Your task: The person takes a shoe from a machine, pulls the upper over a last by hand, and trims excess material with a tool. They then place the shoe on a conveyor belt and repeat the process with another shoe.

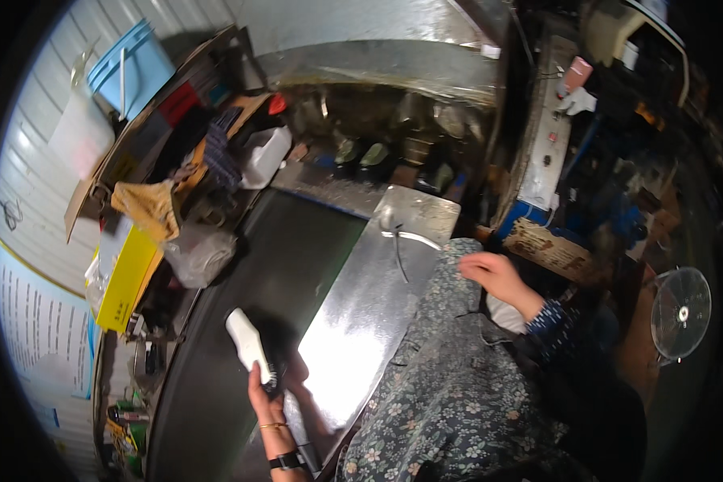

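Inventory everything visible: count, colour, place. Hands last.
Bucket: one, light blue, upper left
Box: one, yellow, left
Cloth: one, orange, above box
Plastic bag: one, clear, right of box
Worktop: one, silver, centre
Belt: one, dark, left of worktop
Curved strip: one, white, on worktop
Disc: one, clear, far right
Clutter: count unclear, right side
Garment: one, dark floral, lower centre
Shoe-shaped piece: one, white, lower left
Left hand: one, bare, holding that piece
Right hand: one, bare, near garment

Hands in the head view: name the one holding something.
The left hand, with a black band on its wrist: it grips a white object over the dark surface. The right hand, by the floral apron, holds nothing visible.
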A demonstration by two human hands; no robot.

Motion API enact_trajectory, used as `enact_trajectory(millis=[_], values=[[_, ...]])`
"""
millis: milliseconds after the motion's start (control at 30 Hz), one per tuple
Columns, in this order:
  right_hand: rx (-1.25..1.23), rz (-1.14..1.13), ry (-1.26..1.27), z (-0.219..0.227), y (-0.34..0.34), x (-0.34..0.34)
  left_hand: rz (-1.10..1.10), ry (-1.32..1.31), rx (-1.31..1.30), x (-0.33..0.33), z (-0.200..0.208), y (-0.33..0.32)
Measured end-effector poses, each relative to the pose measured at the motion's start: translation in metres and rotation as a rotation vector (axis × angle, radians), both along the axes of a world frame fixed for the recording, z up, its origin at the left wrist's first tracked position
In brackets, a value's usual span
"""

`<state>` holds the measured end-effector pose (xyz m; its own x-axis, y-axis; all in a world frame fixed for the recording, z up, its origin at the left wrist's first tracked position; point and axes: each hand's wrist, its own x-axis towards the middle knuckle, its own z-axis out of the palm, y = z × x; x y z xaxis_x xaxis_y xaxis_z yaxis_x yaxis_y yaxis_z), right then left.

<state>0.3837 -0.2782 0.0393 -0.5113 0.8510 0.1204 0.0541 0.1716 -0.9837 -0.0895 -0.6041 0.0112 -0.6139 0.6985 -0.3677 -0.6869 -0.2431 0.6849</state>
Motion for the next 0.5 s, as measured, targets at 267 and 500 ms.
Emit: enact_trajectory(millis=[267,500], values=[[0.554,-0.182,-0.031,0.099,0.035,-0.042,-0.809,0.995,-0.012,0.222,0.06,0.14],[0.677,-0.198,-0.229,0.111,-0.035,0.012,-0.961,0.253,0.161,0.293,0.071,0.262]])
